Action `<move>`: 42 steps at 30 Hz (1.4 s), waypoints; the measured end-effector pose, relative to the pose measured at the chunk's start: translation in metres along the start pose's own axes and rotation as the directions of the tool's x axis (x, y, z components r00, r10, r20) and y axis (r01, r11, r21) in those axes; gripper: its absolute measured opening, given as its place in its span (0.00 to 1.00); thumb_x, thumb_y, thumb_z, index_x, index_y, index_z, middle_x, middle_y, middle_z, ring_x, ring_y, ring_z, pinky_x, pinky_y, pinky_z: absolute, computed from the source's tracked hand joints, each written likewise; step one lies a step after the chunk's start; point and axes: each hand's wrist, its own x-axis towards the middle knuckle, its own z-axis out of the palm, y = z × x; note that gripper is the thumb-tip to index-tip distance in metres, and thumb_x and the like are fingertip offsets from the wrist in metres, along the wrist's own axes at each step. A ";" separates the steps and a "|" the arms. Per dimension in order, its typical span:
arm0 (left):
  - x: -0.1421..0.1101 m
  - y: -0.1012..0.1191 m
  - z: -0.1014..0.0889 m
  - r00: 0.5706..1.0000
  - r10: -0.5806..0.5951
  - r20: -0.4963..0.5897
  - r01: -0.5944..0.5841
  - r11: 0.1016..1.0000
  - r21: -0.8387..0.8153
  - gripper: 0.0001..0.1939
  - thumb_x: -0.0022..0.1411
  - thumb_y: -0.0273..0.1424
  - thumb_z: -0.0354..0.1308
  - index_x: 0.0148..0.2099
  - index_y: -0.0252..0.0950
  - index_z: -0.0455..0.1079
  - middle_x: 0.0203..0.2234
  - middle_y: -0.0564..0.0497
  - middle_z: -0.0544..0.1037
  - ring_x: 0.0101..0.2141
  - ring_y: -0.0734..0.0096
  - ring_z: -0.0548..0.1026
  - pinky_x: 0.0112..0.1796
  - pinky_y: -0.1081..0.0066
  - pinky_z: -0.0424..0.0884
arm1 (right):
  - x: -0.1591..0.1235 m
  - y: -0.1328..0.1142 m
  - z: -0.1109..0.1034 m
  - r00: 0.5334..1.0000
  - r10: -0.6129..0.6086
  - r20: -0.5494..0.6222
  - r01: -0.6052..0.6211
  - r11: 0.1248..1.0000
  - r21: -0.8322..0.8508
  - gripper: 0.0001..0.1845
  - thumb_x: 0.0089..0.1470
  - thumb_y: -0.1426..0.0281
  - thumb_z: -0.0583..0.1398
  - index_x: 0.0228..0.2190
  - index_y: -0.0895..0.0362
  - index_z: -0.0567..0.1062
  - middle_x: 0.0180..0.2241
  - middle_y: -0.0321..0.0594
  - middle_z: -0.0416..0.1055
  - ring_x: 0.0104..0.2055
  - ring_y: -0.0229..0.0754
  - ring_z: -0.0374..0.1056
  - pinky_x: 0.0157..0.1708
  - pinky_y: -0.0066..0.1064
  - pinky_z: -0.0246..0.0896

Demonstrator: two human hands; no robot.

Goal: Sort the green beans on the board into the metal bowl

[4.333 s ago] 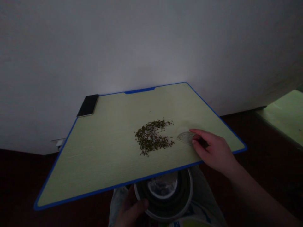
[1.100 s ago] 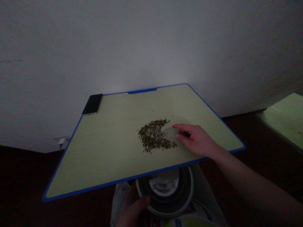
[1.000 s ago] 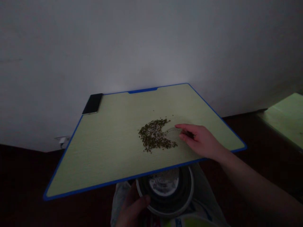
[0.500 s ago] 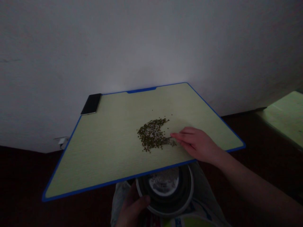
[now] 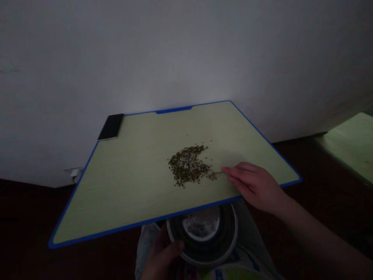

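A heap of small green beans mixed with pale grains (image 5: pixel 188 165) lies near the middle of the light table top (image 5: pixel 122 186). My right hand (image 5: pixel 252 184) pinches a thin utensil (image 5: pixel 220 172) just right of the heap. The utensil's far end meets a few pale grains, and its exact kind is too dim to make out. Below the front edge, over my lap, my left hand (image 5: pixel 164 254) grips the rim of a round metal bowl (image 5: pixel 204 254), thumb on top and the other fingers mostly hidden. Something pale and shiny shows inside the bowl.
A dark phone (image 5: pixel 111 126) rests at the back left corner of the table. Behind it stands a pale wall (image 5: pixel 180 50), with a white plug (image 5: pixel 76 173) low on the left. Another light surface (image 5: pixel 352 140) is at the far right. Several stray beans lie around the heap.
My right hand has moved right and slightly toward me, drawing the utensil away from the heap. Beans have spread a little toward it. My left hand and the bowl stay put.
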 end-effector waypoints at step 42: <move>0.000 0.002 -0.007 1.000 0.010 -0.006 -0.010 0.999 0.038 0.32 0.49 0.22 0.67 0.57 0.42 0.70 0.48 0.43 0.82 0.52 0.44 0.76 0.54 0.52 0.70 | -0.001 0.008 -0.009 0.998 0.042 -0.043 -0.044 0.998 -0.046 0.17 0.62 0.73 0.54 0.51 0.56 0.74 0.30 0.41 0.73 0.31 0.41 0.69 0.30 0.33 0.67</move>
